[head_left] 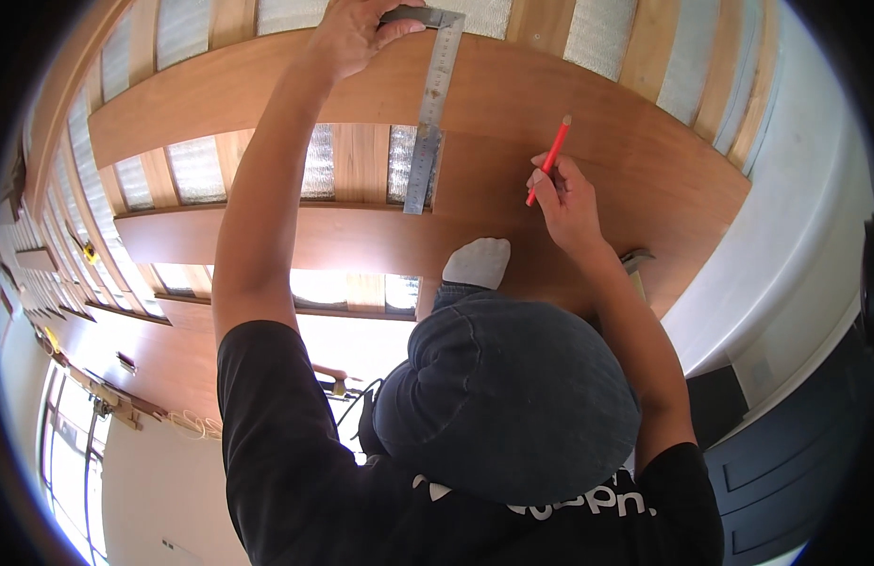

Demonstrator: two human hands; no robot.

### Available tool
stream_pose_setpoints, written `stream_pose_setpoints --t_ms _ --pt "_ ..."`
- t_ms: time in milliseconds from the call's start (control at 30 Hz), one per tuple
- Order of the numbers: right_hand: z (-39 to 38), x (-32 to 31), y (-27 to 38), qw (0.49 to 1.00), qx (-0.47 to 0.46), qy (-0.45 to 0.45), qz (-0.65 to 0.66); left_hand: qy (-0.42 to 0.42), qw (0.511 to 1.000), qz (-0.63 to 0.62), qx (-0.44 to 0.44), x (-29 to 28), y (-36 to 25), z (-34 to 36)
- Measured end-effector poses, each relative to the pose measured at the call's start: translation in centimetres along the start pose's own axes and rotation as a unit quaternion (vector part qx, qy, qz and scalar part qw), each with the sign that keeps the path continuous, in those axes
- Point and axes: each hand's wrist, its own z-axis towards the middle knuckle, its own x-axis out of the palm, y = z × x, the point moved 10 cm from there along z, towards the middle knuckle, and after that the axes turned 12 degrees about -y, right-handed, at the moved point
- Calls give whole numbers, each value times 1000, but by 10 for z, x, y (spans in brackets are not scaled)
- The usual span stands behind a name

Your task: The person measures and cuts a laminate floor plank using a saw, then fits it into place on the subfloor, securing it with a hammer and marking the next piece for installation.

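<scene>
At the top of the head view, my left hand [355, 36] grips the dark stock of a try square [432, 104]. Its steel ruled blade points back toward me, lying across a brown floorboard [361, 90] and over a gap beside the board ends. My right hand [567, 193] is closed on a red pencil [553, 156], above the wide brown boards [626, 141] right of the blade. The pencil's blunt, wood-coloured end points away from me. Between my arms are my bent knee in dark denim [512, 396] and a foot in a white sock [479, 262].
Wooden battens [541, 24] with silvery sheeting between them show past the boards. A hammer-like tool [635, 259] lies partly hidden by my right forearm. A pale wall [796, 189] rises at the right. Far left lies a small yellow tool [90, 253].
</scene>
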Motion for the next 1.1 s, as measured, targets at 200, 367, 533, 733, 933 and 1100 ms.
stream_pose_setpoints --t_ms 200,367,533,733,933,1100 --pt "31 10 4 998 -5 -11 66 -32 997 53 46 -6 -9 -5" --pt "49 19 23 995 -11 -26 92 -36 993 86 71 -10 -18 -4" --pt "61 27 36 991 -53 -20 119 -46 994 52 86 -9 -16 -7" --pt "69 52 56 980 -102 -21 169 -63 994 40 81 -10 -12 -10" --pt "71 71 61 983 -140 9 118 -54 994 59 77 -8 -10 -10" --pt "70 69 48 989 -94 -4 116 -62 994 57 70 -9 -11 -9"
